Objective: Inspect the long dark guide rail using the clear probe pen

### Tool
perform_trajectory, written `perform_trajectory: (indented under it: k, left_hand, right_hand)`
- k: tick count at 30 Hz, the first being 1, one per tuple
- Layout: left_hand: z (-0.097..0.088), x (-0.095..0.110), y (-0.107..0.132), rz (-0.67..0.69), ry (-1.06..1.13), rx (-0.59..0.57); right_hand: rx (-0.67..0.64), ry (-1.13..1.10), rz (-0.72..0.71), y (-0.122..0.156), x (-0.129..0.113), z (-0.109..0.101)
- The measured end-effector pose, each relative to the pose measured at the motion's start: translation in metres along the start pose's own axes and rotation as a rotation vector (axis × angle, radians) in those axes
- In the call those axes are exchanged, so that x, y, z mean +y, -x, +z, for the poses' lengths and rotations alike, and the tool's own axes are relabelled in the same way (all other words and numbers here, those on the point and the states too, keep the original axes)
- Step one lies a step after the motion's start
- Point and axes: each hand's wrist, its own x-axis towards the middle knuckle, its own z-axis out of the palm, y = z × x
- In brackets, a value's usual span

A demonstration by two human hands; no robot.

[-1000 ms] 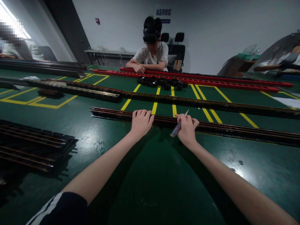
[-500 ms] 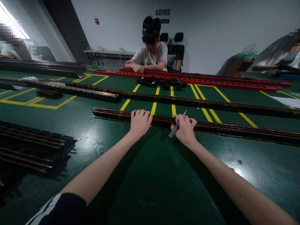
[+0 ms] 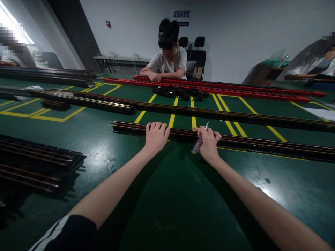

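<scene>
A glossy green desk (image 3: 167, 202) carries a long rail (image 3: 261, 144), laid crosswise seemingly for easy reach, dark with thin, straight, coppery ribs. Beyond the rail run ladder-like red racks (image 3: 235, 92); nearer than its left end lies a ribbed black stack (image 3: 34, 153). On the rail, the left hand (image 3: 156, 137) closes over the top, apparently steadying it; the right hand (image 3: 208, 143), also at the rail, grips a slim tool (image 3: 198, 143), smooth-handled with a metal shaft.
</scene>
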Motion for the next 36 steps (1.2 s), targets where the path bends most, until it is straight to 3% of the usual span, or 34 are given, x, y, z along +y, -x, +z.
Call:
perform_trajectory:
  k: [9, 28, 36]
  left_hand:
    - [-0.0016, 0.0013, -0.0006, -0.005, 0.007, -0.015]
    - [-0.0017, 0.0018, -0.0003, 0.016, 0.021, -0.014]
    - [0.0005, -0.0010, -0.0022, -0.001, 0.087, -0.032]
  right_hand:
    - [0.005, 0.027, -0.093, -0.0002, -0.0012, 0.0013]
    - [0.011, -0.031, 0.064, -0.0005, 0.0028, -0.0011]
    - [-0.043, -0.029, -0.040, -0.0011, -0.0002, -0.0002]
